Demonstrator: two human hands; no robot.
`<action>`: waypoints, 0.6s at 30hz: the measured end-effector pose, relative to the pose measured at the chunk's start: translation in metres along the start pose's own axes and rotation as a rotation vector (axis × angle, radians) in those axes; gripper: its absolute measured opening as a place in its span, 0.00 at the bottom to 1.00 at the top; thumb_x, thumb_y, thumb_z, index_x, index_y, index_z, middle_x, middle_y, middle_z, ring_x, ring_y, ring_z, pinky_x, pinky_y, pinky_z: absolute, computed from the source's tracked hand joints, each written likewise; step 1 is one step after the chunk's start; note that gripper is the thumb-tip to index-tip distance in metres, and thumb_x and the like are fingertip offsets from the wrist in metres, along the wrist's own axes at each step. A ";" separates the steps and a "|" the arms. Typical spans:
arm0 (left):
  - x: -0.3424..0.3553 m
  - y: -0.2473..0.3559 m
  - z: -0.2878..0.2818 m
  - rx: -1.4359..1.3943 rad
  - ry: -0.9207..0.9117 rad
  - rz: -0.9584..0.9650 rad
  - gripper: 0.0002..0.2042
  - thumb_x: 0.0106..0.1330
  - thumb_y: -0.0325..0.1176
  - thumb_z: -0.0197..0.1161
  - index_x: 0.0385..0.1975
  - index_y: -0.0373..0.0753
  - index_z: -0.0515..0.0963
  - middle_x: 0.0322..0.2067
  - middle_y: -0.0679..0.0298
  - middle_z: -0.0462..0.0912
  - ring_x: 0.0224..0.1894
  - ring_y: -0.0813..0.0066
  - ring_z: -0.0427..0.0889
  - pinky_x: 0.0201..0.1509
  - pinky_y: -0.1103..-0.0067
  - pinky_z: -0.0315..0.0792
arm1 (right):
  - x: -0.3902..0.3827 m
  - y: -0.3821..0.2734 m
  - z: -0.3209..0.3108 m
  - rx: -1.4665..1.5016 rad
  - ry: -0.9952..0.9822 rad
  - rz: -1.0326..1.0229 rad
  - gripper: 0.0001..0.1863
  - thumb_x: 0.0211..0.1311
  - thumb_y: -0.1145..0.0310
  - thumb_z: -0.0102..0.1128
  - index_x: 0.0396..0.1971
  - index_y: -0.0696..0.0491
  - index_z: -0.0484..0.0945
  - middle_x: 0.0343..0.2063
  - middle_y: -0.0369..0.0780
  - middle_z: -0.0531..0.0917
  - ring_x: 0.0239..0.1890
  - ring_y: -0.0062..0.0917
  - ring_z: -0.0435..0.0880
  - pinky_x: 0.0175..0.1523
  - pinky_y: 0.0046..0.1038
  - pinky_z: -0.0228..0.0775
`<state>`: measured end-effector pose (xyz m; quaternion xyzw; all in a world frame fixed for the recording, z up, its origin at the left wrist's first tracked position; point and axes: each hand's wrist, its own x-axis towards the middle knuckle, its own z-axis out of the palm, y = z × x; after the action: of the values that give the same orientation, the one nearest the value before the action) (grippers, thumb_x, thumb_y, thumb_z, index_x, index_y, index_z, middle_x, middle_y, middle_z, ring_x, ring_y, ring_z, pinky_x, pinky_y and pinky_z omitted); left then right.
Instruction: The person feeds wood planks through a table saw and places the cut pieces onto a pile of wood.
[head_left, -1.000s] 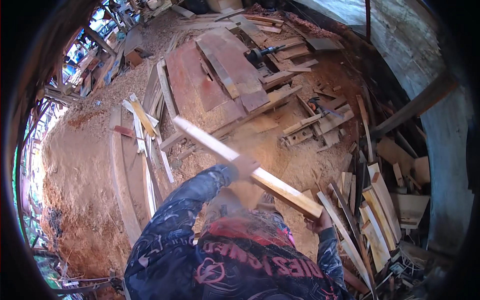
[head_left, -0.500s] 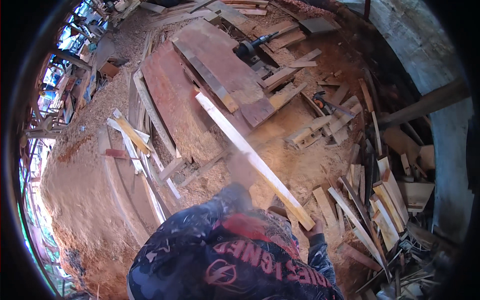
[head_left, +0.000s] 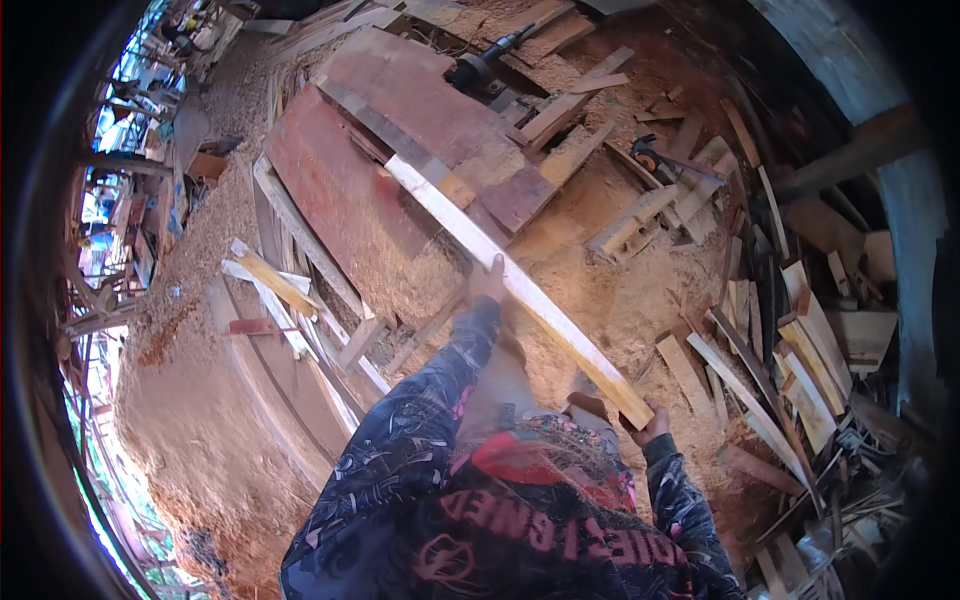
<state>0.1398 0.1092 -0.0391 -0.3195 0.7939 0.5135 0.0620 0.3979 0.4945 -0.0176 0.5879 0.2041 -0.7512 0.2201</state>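
A long, pale wooden plank [head_left: 545, 307] slants across the middle, from the reddish wooden worktable [head_left: 330, 200] down to the lower right. Partway along it, my left hand [head_left: 489, 279] grips the near edge, the thumb lying on the upper face. My right hand [head_left: 652, 425] is closed round the plank's near end, its fingers partly hidden beneath. The far end reaches over the tabletop, beside a narrow board [head_left: 400, 140] lying there.
A dark power tool [head_left: 490, 60] lies at the table's far right. An orange-and-black tool [head_left: 645, 155] rests near stacked wood blocks [head_left: 640, 225]. Offcuts [head_left: 800, 385] lean at the right, and thin strips [head_left: 275, 285] lie at the left. Sawdust [head_left: 550, 250] covers the ground.
My left hand, blurred below the plank earlier, has come up onto it and taken hold. My right hand keeps its grip on the near end. The whole view has shifted slightly.
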 end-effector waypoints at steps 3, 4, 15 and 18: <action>-0.003 0.013 -0.007 0.018 -0.014 0.022 0.32 0.69 0.49 0.59 0.61 0.25 0.66 0.53 0.43 0.78 0.54 0.55 0.79 0.58 0.70 0.71 | 0.002 0.002 0.002 -0.015 -0.020 0.023 0.20 0.68 0.55 0.45 0.49 0.54 0.73 0.45 0.46 0.81 0.46 0.43 0.81 0.53 0.46 0.75; -0.004 0.017 -0.009 0.019 -0.014 0.007 0.32 0.69 0.48 0.59 0.62 0.26 0.65 0.54 0.44 0.77 0.55 0.56 0.78 0.59 0.70 0.70 | 0.005 0.005 0.003 0.015 -0.043 0.022 0.20 0.68 0.55 0.45 0.49 0.54 0.73 0.45 0.46 0.81 0.46 0.43 0.81 0.53 0.46 0.75; 0.086 -0.021 -0.024 -0.194 -0.053 -0.023 0.30 0.71 0.49 0.57 0.59 0.27 0.70 0.55 0.47 0.78 0.54 0.59 0.78 0.57 0.70 0.71 | 0.012 0.017 0.056 -0.025 -0.126 -0.003 0.25 0.69 0.56 0.41 0.57 0.59 0.69 0.49 0.50 0.80 0.47 0.44 0.82 0.52 0.47 0.76; 0.107 -0.034 -0.030 -0.212 -0.078 -0.014 0.32 0.70 0.53 0.57 0.59 0.27 0.70 0.51 0.50 0.79 0.50 0.61 0.79 0.53 0.71 0.73 | 0.010 0.020 0.073 -0.025 -0.098 0.023 0.25 0.70 0.57 0.39 0.57 0.58 0.68 0.49 0.50 0.80 0.49 0.44 0.81 0.53 0.49 0.75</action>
<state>0.0817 0.0270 -0.0977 -0.3098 0.7300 0.6060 0.0623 0.3490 0.4363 -0.0113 0.5498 0.1957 -0.7740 0.2458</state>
